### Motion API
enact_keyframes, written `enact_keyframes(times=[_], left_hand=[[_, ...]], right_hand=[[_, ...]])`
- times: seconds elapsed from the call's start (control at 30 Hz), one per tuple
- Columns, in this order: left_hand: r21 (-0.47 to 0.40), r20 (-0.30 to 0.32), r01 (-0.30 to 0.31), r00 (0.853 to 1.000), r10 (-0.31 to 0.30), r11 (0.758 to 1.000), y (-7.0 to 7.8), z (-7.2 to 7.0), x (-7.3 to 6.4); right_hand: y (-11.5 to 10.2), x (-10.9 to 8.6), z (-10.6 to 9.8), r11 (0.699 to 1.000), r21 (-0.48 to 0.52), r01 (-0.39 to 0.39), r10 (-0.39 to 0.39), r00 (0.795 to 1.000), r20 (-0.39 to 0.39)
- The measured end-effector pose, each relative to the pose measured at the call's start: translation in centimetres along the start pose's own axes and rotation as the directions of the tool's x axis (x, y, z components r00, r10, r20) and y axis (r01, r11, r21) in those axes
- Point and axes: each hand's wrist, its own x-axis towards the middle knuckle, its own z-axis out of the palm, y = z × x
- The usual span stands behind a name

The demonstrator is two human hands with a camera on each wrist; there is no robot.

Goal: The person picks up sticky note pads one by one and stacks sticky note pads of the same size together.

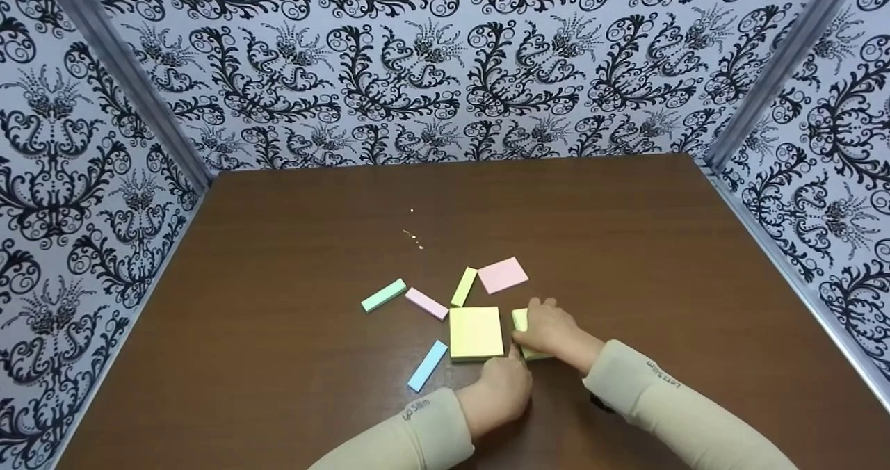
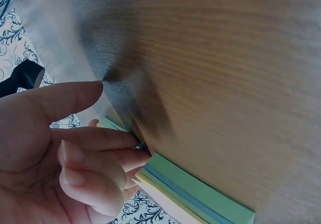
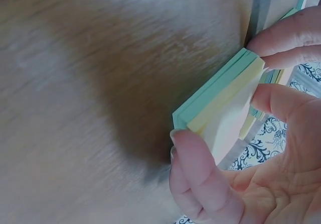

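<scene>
Three walls (image 1: 445,74) w/ black swirls on white, then a brown counter (image 1: 278,386) btwn them. Pale sleeves (image 1: 407,435) come in from the bottom edge. L hand (image 1: 504,383): one finger reaches out along the gap btwn the two pads, thumb straight (per left wrist cam), a couple of other fingers curled, nothing gripped. Can't tell if that fingertip actually touches a pad. R hand (image 1: 549,327) has the right pad (image 1: 521,320), fingers & thumb on opposite edges, part-spread to its width. Left pad (image 1: 476,332) is just beside it, yellow on top, green/blue layers on the side. Pink note (image 1: 503,275) lies behind the pads. Then 4 strips: blue (image 1: 427,366) just L of left pad's front corner, green (image 1: 383,295) farthest L, pink strip (image 1: 427,303) btwn green & left pad, yellow (image 1: 464,287) btwn left pad & note. Tiny pale specks (image 1: 413,237) farther back.
</scene>
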Motion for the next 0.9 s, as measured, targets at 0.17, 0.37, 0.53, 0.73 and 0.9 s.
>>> enact_keyframes(times=[0.17, 0.37, 0.53, 0.73, 0.9], left_hand=[[-0.012, -0.009, -0.002, 1.0, 0.002, 1.0, 0.0, 0.06, 0.08], [-0.012, -0.016, -0.003, 1.0, 0.003, 1.0, 0.03, 0.09, 0.08], [0.021, -0.023, -0.006, 1.0, 0.007, 1.0, 0.01, 0.08, 0.01], [0.019, -0.042, -0.003, 0.999, 0.004, 1.0, -0.01, 0.05, -0.08], [-0.011, -0.029, 0.001, 1.0, -0.002, 1.0, -0.07, 0.08, -0.08]], right_hand=[[-0.14, -0.03, 0.04, 1.0, -0.016, -0.013, 0.013, 1.0, 0.003], [-0.29, -0.03, 0.14, 1.0, -0.016, -0.017, 0.017, 1.0, -0.004], [-0.32, 0.07, 0.35, 1.0, -0.024, -0.011, 0.01, 1.0, -0.014], [-0.2, 0.09, 0.56, 1.0, -0.031, -0.005, 0.004, 0.999, -0.034], [-0.17, -0.01, 0.67, 1.0, -0.027, -0.015, 0.013, 0.999, -0.051]])
